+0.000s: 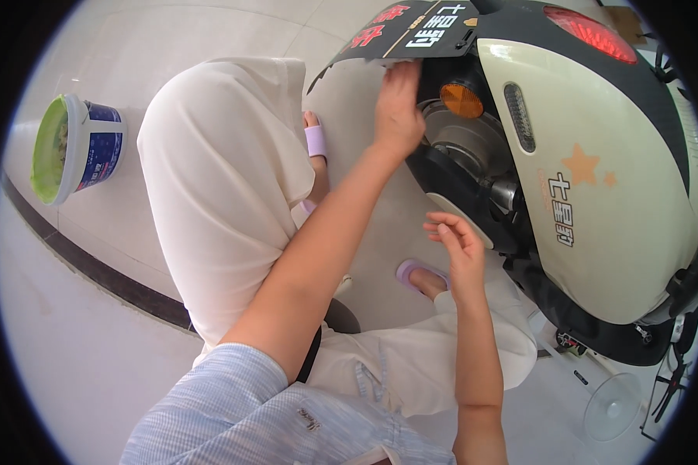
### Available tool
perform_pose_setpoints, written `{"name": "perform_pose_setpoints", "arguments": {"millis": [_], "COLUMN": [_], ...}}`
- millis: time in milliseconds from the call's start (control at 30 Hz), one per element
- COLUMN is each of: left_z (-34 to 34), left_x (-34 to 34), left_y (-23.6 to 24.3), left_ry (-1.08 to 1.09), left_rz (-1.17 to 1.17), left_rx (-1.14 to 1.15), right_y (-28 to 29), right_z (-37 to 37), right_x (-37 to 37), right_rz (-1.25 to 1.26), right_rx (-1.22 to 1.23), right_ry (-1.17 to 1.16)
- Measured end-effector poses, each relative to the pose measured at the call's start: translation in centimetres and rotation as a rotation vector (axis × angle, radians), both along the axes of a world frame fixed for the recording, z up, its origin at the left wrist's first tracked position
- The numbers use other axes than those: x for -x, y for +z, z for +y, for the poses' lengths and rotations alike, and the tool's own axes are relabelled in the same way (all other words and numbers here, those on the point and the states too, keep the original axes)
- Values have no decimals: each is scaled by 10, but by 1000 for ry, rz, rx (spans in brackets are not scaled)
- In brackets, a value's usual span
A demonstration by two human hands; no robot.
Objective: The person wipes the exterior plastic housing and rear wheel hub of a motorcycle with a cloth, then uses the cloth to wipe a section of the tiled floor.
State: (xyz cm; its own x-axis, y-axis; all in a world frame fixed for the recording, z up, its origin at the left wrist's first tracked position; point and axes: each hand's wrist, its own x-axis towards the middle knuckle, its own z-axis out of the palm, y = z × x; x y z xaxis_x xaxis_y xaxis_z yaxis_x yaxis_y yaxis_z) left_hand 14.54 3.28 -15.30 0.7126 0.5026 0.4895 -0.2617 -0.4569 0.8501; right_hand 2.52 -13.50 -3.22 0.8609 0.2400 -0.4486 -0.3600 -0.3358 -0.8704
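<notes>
A cream and black electric scooter (597, 178) stands to the right, its rear end toward me. My left hand (399, 116) reaches up to the lower edge of the black sign plate (434, 31) at the scooter's rear. Its fingers are pressed together and their tips are hidden at the plate. A small whitish bit beside them is too covered to name. Just below the hand are a round orange reflector (461, 99) and the grey wheel hub (469, 143). My right hand (461, 248) hovers near the scooter's lower side panel, fingers loosely bent and apart, holding nothing.
A white bucket (101, 147) with a green inside lies tipped or leaning on the tiled floor at the left. A dark strip (93, 260) crosses the floor. At the lower right stands a clear round-based object (613, 407). My knees and lilac sandals are close to the scooter.
</notes>
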Motion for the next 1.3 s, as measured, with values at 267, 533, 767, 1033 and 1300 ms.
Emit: {"name": "perform_pose_setpoints", "arguments": {"millis": [267,533,767,1033,1300], "left_z": [12,8,31,4,25], "left_x": [5,2,1,13,0], "left_y": [28,39,3,46,-22], "left_ry": [-122,-132,66,-174,-41], "left_rz": [-3,-147,189,-84,218], "left_rx": [201,146,-87,80,-57], "right_y": [6,7,9,10,11], "right_z": [4,6,10,3,6], "right_x": [2,8,14,21,22], "right_rz": [-4,-15,-22,-24,-23], "right_rx": [-2,-2,-14,-10,-5], "right_ry": [-13,-3,-17,-48,-24]}}
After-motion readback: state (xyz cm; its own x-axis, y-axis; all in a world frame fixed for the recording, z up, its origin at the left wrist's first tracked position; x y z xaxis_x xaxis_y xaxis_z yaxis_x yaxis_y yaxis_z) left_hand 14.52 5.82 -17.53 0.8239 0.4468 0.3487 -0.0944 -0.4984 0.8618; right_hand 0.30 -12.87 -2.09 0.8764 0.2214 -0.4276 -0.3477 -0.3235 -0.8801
